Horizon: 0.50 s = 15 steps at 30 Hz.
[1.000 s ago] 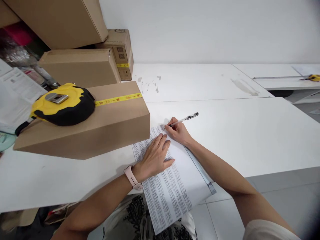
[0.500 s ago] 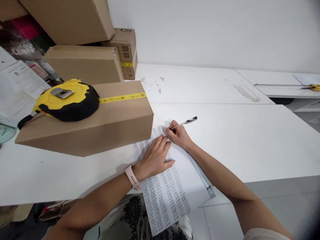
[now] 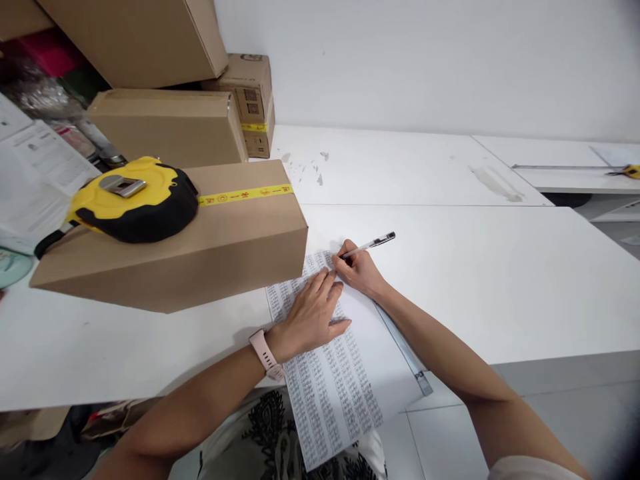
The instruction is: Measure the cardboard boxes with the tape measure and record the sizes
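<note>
My right hand (image 3: 356,269) is closed round a pen (image 3: 371,244), its tip down on the top of a printed sheet (image 3: 334,383) covered in small rows of text. My left hand (image 3: 309,315) lies flat on that sheet with fingers stretched out, a pale pink watch (image 3: 264,353) on the wrist. The sheet overhangs the near edge of the white table (image 3: 500,280). A clear ruler (image 3: 406,353) lies under my right forearm beside the sheet.
A long cardboard box (image 3: 200,247) with yellow tape stands left of the sheet, a yellow and black tape measure (image 3: 133,208) on top. More boxes (image 3: 170,127) are stacked behind. Papers (image 3: 35,173) lie far left. Another tape measure (image 3: 631,171) sits far right.
The view has shifted slightly. My hands stay in place on the sheet, with the pen still at its top.
</note>
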### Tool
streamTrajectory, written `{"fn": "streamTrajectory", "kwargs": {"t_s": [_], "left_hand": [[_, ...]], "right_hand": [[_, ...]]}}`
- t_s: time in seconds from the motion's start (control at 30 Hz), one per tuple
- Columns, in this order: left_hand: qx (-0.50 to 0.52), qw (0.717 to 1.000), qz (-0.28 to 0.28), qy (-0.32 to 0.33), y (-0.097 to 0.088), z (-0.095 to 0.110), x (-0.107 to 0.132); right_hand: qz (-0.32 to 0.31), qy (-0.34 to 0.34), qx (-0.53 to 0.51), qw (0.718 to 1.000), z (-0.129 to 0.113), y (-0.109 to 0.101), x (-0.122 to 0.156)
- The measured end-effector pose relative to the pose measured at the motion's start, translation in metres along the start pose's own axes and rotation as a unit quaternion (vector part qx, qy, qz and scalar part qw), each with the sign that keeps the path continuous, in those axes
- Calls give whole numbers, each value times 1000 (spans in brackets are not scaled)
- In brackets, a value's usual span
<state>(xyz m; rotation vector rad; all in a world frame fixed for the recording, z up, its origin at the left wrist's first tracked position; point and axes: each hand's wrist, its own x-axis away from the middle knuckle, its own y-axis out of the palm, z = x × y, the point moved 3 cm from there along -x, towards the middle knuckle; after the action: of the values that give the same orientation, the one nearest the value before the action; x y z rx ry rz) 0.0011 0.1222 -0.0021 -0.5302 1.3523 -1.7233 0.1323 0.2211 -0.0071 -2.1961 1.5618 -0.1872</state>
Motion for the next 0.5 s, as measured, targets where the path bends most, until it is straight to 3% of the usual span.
{"fn": "streamTrajectory", "kwargs": {"t_s": [0.5], "left_hand": [[-7, 1000, -8, 2, -1, 0, 0]], "right_hand": [[9, -1, -14, 1000, 3, -1, -1]]}}
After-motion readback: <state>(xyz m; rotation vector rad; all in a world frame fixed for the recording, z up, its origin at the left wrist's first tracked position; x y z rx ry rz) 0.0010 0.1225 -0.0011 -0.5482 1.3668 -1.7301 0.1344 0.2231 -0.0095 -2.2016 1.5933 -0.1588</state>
